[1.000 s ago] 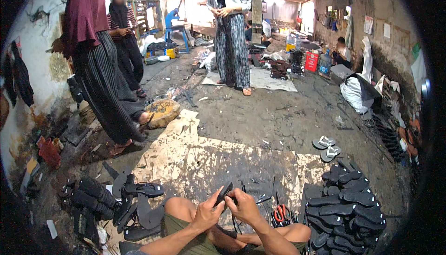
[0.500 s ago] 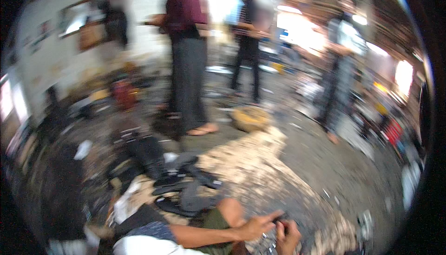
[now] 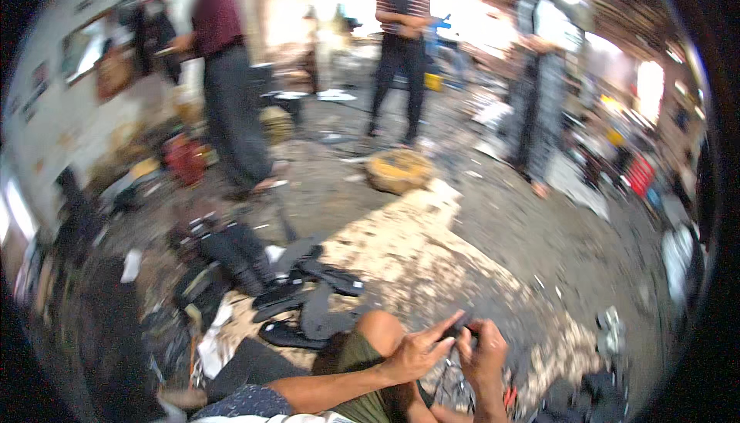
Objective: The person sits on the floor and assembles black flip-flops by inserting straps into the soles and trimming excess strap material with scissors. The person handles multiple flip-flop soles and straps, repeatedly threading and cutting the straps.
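Note:
My left hand reaches in from the lower left, its index finger and thumb closed on a small black piece that looks soft or rubbery. Against the same piece, the bent fingers of my right hand are pinched, close beside the left hand. Motion blur and the fingers hide the piece's exact kind. My bare knee shows behind the left hand, above green shorts. Left of the knee lies a pile of black, sole-shaped pieces, which look like sandals or footwear parts.
A stained tan sheet covers the floor ahead, with a round yellowish block at its far end. Several people stand beyond, one in a maroon top. Dark scraps lie at lower right, and clutter lines the left wall.
The view has turned right and sharpened, so the standing people appear farther left. Both hands appear higher in the picture and stay close together around the small black piece.

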{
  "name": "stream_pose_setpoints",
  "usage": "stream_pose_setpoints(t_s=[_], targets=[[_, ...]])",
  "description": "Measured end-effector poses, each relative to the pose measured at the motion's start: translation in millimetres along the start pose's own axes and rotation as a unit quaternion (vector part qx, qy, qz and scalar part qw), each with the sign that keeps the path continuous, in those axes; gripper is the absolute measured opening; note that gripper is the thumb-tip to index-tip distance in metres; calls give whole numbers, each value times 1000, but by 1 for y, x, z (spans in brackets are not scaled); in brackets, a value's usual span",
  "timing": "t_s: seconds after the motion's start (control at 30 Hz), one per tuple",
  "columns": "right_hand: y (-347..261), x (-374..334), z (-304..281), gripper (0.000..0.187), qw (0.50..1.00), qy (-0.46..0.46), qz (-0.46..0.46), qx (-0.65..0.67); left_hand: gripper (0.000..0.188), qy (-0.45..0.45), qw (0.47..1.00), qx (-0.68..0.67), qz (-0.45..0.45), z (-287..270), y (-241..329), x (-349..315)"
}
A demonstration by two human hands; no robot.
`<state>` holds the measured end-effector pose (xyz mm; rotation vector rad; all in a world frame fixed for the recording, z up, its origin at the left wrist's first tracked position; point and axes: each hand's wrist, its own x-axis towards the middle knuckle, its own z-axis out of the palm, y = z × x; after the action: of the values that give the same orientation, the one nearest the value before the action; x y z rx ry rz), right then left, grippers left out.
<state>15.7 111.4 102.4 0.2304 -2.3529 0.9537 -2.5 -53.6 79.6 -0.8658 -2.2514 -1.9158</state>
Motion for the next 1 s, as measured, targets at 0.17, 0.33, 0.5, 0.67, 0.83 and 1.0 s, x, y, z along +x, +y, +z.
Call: stream_pose_setpoints(t_s=[0.17,0.33,0.5,0.67,0.83,1.0], targets=[[10,-23,-31,17,998,-10,62,1,57,-45,998,21,-26,32,-5,11],[20,-32,-31,18,996,-9,85,-3,55,-77,995,29,-48,36,-13,5],[32,-49,-40,18,978,-34,185,91,47,-185,977,-105,15,14,-43,18],[20,-54,-45,18,971,-63,212,96,30,-160,982,-89,-54,13,-32,22],[-4,-44,-48,15,998,50,33,-12,28,-41,999,-29,-12,17,-34,20],[4,-107,-3,36,771,-73,350,526,33,47,979,-163,-110,31,-52,18]])
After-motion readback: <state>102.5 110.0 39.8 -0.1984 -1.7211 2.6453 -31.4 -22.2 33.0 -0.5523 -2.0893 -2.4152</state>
